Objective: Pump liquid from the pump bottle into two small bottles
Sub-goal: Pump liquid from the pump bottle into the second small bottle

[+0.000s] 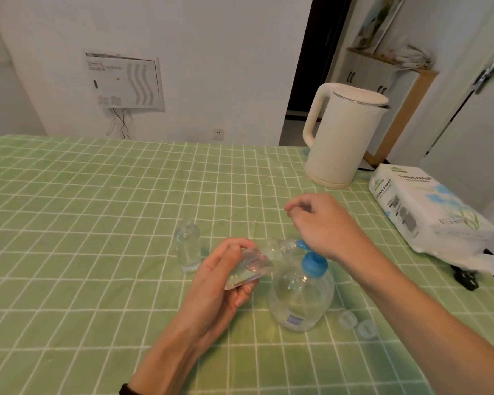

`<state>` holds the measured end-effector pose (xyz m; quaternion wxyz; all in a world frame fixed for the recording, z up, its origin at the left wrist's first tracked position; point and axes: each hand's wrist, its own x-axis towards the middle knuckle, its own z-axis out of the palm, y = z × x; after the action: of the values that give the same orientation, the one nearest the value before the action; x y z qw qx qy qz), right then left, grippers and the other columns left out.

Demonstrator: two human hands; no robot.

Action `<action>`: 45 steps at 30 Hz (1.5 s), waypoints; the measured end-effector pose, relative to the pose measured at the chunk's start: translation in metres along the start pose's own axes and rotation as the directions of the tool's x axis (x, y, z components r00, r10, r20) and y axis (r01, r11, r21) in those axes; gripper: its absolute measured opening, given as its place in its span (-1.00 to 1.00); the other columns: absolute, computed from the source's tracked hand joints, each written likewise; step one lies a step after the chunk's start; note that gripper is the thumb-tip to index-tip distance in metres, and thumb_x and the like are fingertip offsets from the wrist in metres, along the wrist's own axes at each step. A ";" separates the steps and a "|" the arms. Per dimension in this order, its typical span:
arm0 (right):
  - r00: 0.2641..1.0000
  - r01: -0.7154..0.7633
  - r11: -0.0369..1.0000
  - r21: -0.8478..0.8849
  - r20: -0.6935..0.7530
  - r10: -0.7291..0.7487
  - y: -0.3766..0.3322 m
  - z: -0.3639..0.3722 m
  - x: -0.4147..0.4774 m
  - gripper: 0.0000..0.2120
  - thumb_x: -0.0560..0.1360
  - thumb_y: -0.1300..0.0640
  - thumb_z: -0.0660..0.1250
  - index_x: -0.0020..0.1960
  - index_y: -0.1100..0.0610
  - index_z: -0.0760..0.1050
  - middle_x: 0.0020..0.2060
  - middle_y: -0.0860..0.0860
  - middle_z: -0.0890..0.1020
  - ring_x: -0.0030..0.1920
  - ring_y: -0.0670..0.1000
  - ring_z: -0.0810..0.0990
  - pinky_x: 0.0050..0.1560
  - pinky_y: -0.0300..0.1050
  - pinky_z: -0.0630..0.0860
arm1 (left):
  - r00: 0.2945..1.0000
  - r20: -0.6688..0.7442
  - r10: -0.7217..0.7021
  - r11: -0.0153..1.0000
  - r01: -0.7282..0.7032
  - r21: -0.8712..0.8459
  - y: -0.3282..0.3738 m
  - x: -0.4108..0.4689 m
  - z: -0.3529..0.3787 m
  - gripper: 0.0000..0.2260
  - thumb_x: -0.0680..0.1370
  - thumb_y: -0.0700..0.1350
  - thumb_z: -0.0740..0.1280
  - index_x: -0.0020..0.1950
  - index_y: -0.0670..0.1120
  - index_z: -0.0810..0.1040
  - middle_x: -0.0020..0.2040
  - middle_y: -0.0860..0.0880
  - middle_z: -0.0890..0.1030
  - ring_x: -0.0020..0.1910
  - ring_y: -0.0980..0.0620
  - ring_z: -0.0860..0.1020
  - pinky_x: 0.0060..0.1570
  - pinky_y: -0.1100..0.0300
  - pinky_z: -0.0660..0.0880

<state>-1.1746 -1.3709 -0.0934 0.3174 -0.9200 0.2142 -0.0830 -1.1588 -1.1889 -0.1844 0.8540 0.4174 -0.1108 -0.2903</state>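
Note:
A clear round pump bottle (301, 297) with a blue pump head (313, 263) stands on the green checked tablecloth. My left hand (211, 286) grips a small clear bottle (248, 266), tilted on its side with its threaded neck against the blue spout. My right hand (322, 223) rests on top of the pump head, its heel over the spout and its fingers loosely curled, holding nothing. A second small clear bottle (187, 248) stands upright and uncapped just left of my left hand.
Two small clear caps (357, 325) lie right of the pump bottle. A white electric kettle (342, 135) stands at the back right, a pack of tissue paper (428, 212) at the table's right edge. A black object (468, 277) sits beside the pack.

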 end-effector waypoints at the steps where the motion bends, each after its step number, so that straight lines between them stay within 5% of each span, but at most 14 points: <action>1: 1.000 -0.005 1.000 -0.006 0.014 0.005 0.001 0.001 0.000 -0.73 0.60 0.09 0.16 0.08 0.09 0.62 0.03 0.00 0.70 -0.29 -0.23 0.60 -0.25 -0.37 0.38 | 1.000 0.012 0.005 1.000 -0.005 0.014 0.000 0.000 0.001 -0.85 0.55 0.03 0.44 -0.04 -0.04 0.70 -0.15 -0.10 0.69 -0.44 0.12 0.56 -0.49 0.36 0.51; 4: 0.999 -0.025 0.999 -0.021 0.035 0.025 0.000 0.000 -0.001 -0.70 0.60 0.12 0.12 0.12 0.10 0.61 0.05 -0.05 0.70 -0.32 -0.31 0.56 -0.22 -0.31 0.47 | 0.999 0.044 0.017 0.998 -0.019 0.053 0.001 -0.001 0.002 -0.82 0.56 0.03 0.41 -0.03 -0.07 0.68 -0.20 -0.08 0.68 -0.44 0.10 0.53 -0.50 0.34 0.50; 9: 0.995 -0.086 0.995 -0.044 0.053 0.089 -0.003 0.004 -0.008 -0.67 0.54 0.22 0.10 0.11 0.16 0.61 0.05 0.05 0.69 0.10 0.12 0.64 0.12 0.05 0.57 | 0.999 0.026 0.031 0.995 -0.034 0.098 0.003 -0.004 0.003 -0.81 0.54 0.05 0.47 -0.05 -0.06 0.69 -0.18 -0.08 0.67 -0.42 0.11 0.53 -0.48 0.35 0.49; 13: 0.997 -0.074 0.996 -0.041 0.027 0.075 -0.005 0.002 -0.009 -0.68 0.54 0.22 0.10 0.08 0.04 0.60 0.04 -0.03 0.65 0.00 0.02 0.59 -0.08 -0.06 0.47 | 0.999 0.004 0.032 0.996 -0.032 0.086 0.006 -0.004 0.001 -0.81 0.52 0.02 0.40 -0.03 -0.09 0.67 -0.18 -0.07 0.67 -0.43 0.11 0.53 -0.49 0.35 0.51; 18: 0.999 -0.038 0.998 -0.054 -0.007 0.038 -0.008 -0.002 -0.007 -0.64 0.56 0.19 0.09 0.21 0.02 0.58 0.09 -0.08 0.59 0.08 -0.01 0.54 -0.01 -0.09 0.38 | 0.999 -0.018 0.030 0.996 -0.028 0.083 0.007 -0.005 -0.001 -0.81 0.53 0.01 0.40 -0.02 -0.09 0.67 -0.10 -0.10 0.69 -0.42 0.08 0.53 -0.49 0.35 0.50; 22: 0.999 -0.050 0.998 -0.037 0.018 0.051 -0.006 0.000 -0.005 -0.67 0.56 0.20 0.07 0.09 0.03 0.59 -0.11 -0.13 0.57 -0.24 -0.26 0.53 -0.27 -0.23 0.35 | 0.999 -0.019 0.035 0.997 -0.033 0.070 0.007 -0.005 -0.003 -0.82 0.51 0.03 0.42 -0.03 -0.06 0.68 -0.12 -0.09 0.68 -0.42 0.10 0.53 -0.50 0.36 0.50; 24: 0.997 -0.070 0.996 -0.045 0.015 0.071 -0.005 0.002 -0.005 -0.67 0.56 0.19 0.07 0.10 0.04 0.58 -0.17 -0.17 0.52 -0.28 -0.27 0.52 -0.22 -0.18 0.42 | 0.999 -0.021 0.037 0.996 -0.035 0.080 0.006 -0.004 -0.003 -0.81 0.52 0.03 0.42 -0.03 -0.08 0.68 -0.09 -0.11 0.68 -0.42 0.10 0.52 -0.50 0.35 0.49; 28: 0.993 -0.112 0.989 -0.101 0.021 0.114 -0.007 0.002 -0.012 -0.64 0.56 0.17 0.06 0.26 0.05 0.50 0.10 0.01 0.54 0.17 0.12 0.51 0.24 0.15 0.46 | 0.999 -0.030 0.038 0.996 -0.035 0.083 0.005 -0.004 -0.001 -0.79 0.50 0.06 0.47 -0.03 -0.08 0.67 -0.12 -0.08 0.69 -0.41 0.12 0.53 -0.49 0.36 0.49; 31: 0.994 -0.110 0.983 -0.144 -0.008 0.110 -0.010 -0.001 -0.013 -0.58 0.59 0.14 0.06 0.43 0.03 0.37 0.36 0.07 0.44 0.38 0.18 0.34 0.35 0.22 0.33 | 0.999 -0.033 0.038 0.995 -0.034 0.099 0.005 -0.005 0.001 -0.77 0.49 0.05 0.42 -0.02 -0.10 0.66 -0.15 -0.06 0.69 -0.41 0.11 0.52 -0.47 0.34 0.47; 36: 0.994 -0.077 0.975 -0.207 -0.089 0.059 -0.012 -0.003 -0.011 -0.54 0.60 0.08 0.08 0.50 -0.01 0.27 0.43 0.06 0.34 0.44 0.16 0.22 0.40 0.28 0.23 | 0.999 -0.039 0.027 0.994 -0.023 0.107 0.006 -0.005 0.002 -0.77 0.49 0.03 0.42 -0.01 -0.13 0.65 -0.15 -0.08 0.67 -0.42 0.10 0.53 -0.49 0.35 0.49; 45: 0.992 -0.123 0.971 -0.206 -0.031 0.119 -0.009 0.003 -0.013 -0.57 0.59 0.11 0.05 0.45 0.01 0.31 0.38 0.08 0.35 0.41 0.17 0.23 0.30 0.22 0.23 | 0.999 -0.030 0.029 0.995 -0.026 0.099 0.005 -0.006 0.003 -0.81 0.48 0.03 0.43 -0.07 -0.07 0.69 -0.15 -0.08 0.69 -0.40 0.14 0.57 -0.48 0.34 0.51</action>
<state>-1.1824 -1.3578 -0.0902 0.2221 -0.9326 0.2802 -0.0489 -1.1630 -1.1850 -0.1786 0.8379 0.4620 -0.1175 -0.2660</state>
